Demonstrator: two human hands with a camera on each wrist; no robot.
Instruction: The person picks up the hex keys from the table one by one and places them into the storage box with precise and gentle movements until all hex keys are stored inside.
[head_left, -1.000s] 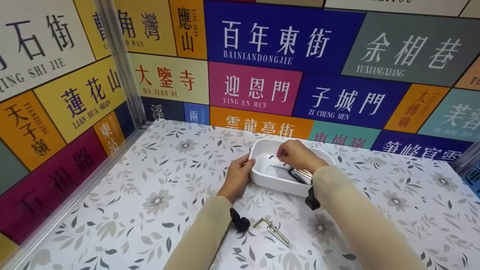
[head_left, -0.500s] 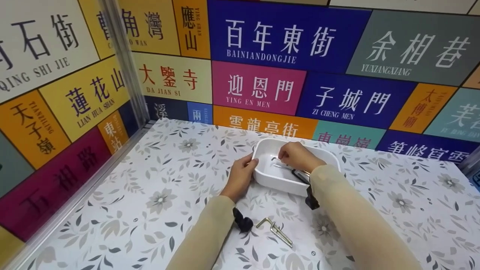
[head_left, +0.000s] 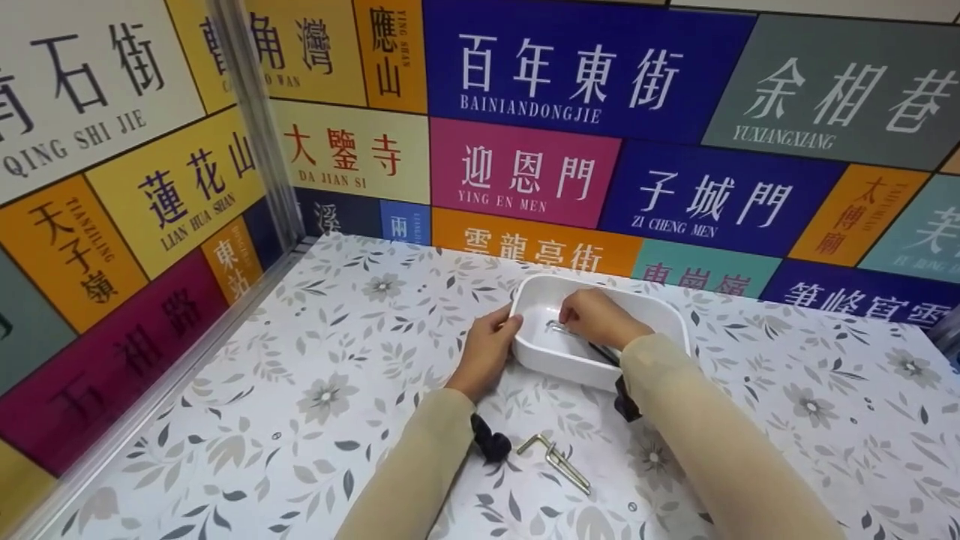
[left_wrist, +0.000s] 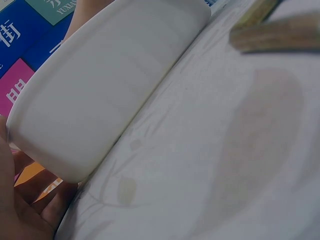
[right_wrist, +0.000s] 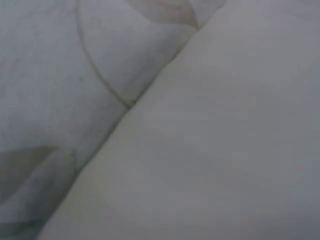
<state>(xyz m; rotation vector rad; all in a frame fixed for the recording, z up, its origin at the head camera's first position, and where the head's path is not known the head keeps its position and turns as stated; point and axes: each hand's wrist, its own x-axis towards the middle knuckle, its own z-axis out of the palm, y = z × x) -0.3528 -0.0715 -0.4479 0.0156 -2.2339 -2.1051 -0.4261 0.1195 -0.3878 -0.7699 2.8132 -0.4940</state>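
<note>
My left hand (head_left: 487,349) grips the left end of a white plastic tub (head_left: 566,367), thumb at the rim and fingers against the outer wall. In the left wrist view these fingers (left_wrist: 42,192) curl around the tub's end. My right hand (head_left: 600,319) reaches down inside the tub with curled fingers, pinching a small hex key (head_left: 553,326) whose bent end shows beside the fingertips. A dark, long tool (head_left: 606,352) lies in the tub, partly hidden by my right wrist. The right wrist view shows only the tub's outer wall (right_wrist: 210,130) and the cloth.
Two brass-coloured L-shaped keys (head_left: 556,461) lie crossed on the flowered tablecloth (head_left: 330,442) between my forearms. Printed wall panels (head_left: 517,172) stand close behind the tub and along the left side. A black wrist camera (head_left: 491,439) sits at my left sleeve.
The right hand has dipped slightly lower in the tub, the small hex key sinking with it. The left hand keeps its hold. The whole head view has shifted a little.
</note>
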